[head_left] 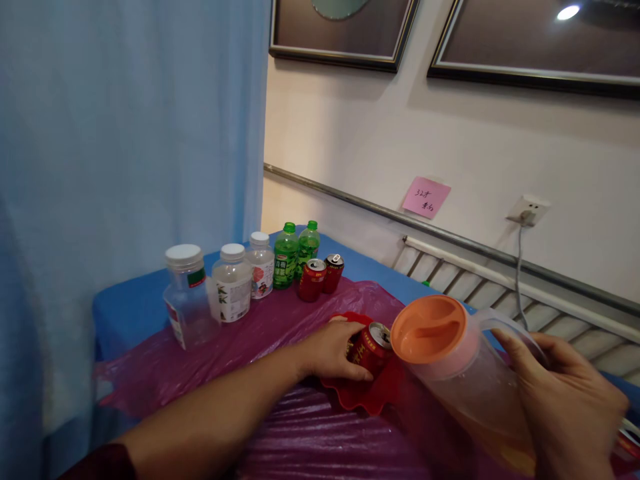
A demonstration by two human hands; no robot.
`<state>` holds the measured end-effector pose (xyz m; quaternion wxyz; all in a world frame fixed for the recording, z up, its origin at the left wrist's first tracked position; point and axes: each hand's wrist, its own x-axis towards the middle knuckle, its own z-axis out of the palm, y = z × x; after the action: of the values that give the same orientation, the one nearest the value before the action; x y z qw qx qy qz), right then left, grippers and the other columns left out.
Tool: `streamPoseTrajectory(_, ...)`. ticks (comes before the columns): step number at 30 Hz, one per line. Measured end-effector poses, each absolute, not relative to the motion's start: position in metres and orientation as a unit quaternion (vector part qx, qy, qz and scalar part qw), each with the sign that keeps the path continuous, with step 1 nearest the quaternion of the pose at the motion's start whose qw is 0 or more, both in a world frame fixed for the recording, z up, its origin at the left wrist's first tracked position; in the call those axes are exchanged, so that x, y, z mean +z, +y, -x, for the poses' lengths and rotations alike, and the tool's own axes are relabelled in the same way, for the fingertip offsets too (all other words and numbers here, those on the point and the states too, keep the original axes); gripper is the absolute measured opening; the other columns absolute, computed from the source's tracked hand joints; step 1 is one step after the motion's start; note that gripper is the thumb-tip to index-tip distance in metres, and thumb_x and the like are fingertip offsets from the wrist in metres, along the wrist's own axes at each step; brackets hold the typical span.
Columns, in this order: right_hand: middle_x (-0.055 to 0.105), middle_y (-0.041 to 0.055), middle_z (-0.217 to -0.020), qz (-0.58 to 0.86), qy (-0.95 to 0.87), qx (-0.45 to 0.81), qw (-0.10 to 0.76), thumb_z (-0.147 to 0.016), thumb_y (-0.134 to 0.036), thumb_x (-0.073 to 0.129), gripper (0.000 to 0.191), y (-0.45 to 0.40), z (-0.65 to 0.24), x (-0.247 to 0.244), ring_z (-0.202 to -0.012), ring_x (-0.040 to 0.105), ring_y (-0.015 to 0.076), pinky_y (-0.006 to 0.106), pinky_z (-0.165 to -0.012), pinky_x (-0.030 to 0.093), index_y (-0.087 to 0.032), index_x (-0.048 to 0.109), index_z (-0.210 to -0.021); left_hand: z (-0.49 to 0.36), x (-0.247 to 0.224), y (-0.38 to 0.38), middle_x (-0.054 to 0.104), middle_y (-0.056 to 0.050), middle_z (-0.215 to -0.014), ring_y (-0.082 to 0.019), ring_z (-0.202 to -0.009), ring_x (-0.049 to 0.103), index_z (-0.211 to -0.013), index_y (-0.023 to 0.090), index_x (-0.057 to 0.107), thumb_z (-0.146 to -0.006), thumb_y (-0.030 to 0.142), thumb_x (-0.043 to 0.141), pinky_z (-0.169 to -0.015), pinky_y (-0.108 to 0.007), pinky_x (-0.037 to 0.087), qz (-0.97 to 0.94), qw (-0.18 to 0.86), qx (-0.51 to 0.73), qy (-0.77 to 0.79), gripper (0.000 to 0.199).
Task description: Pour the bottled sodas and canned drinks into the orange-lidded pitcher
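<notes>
My left hand (337,350) is wrapped round a red drink can (371,350), which tilts slightly over a red scalloped dish (367,399). By its handle, my right hand (565,393) grips a clear plastic pitcher (475,393) with an orange lid (433,330). The pitcher leans left, its lid edge close to the can's top. Amber liquid shows low inside it. Whether liquid is flowing between pitcher and can I cannot tell.
Behind stand two red cans (311,283), two green-capped bottles (285,260) and several white-capped clear jars (233,287). Purple plastic sheeting (300,433) covers part of the blue table surface (120,303). A radiator (450,267) and plugged-in cord (521,280) line the wall; a blue curtain (130,133) hangs left.
</notes>
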<state>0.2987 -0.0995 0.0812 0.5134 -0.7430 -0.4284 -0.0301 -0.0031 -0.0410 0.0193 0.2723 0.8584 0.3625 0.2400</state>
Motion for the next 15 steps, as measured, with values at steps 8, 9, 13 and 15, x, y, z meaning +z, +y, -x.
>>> streamPoseTrajectory(8, 0.065, -0.0029, -0.068, 0.741, -0.423, -0.020, 0.520, -0.066, -0.075, 0.071, 0.052, -0.1010, -0.2950, 0.0828, -0.070, 0.060, 0.0207, 0.031, -0.063, 0.036, -0.025, 0.074, -0.079, 0.0032, 0.0175, -0.0407, 0.075, -0.006, -0.117, -0.032, -0.107, 0.067, -0.125, 0.024, 0.067, -0.067, 0.050, 0.085, -0.098, -0.040, 0.042, -0.859, 0.268, 0.237, 0.367, 0.066)
streamPoseTrajectory(9, 0.065, -0.0029, -0.068, 0.743, -0.425, -0.023, 0.516, -0.066, -0.075, 0.071, 0.051, -0.1014, -0.2943, 0.0835, -0.070, 0.060, 0.0208, 0.031, -0.063, 0.036, -0.025, 0.073, -0.079, 0.0033, 0.0176, -0.0407, 0.075, -0.006, -0.118, -0.033, -0.107, 0.067, -0.125, 0.024, 0.067, -0.067, 0.049, 0.085, -0.098, -0.039, 0.042, -0.859, 0.268, 0.239, 0.365, 0.066)
streamPoseTrajectory(13, 0.065, -0.0036, -0.068, 0.740, -0.424, -0.018, 0.523, -0.067, -0.073, 0.072, 0.050, -0.1019, -0.2933, 0.0833, -0.071, 0.060, 0.0201, 0.030, -0.063, 0.036, -0.025, 0.074, -0.080, 0.0037, 0.0178, -0.0410, 0.076, -0.005, -0.118, -0.031, -0.104, 0.068, -0.124, 0.025, 0.067, -0.066, 0.047, 0.086, -0.097, -0.039, 0.042, -0.856, 0.277, 0.248, 0.359, 0.065)
streamPoseTrajectory(15, 0.065, -0.0034, -0.068, 0.738, -0.422, -0.015, 0.526, -0.066, -0.073, 0.072, 0.050, -0.1015, -0.2941, 0.0814, -0.071, 0.060, 0.0202, 0.030, -0.063, 0.037, -0.025, 0.074, -0.080, 0.0038, 0.0172, -0.0407, 0.076, -0.005, -0.117, -0.030, -0.103, 0.068, -0.125, 0.025, 0.067, -0.067, 0.048, 0.086, -0.096, -0.038, 0.043, -0.856, 0.278, 0.248, 0.359, 0.066)
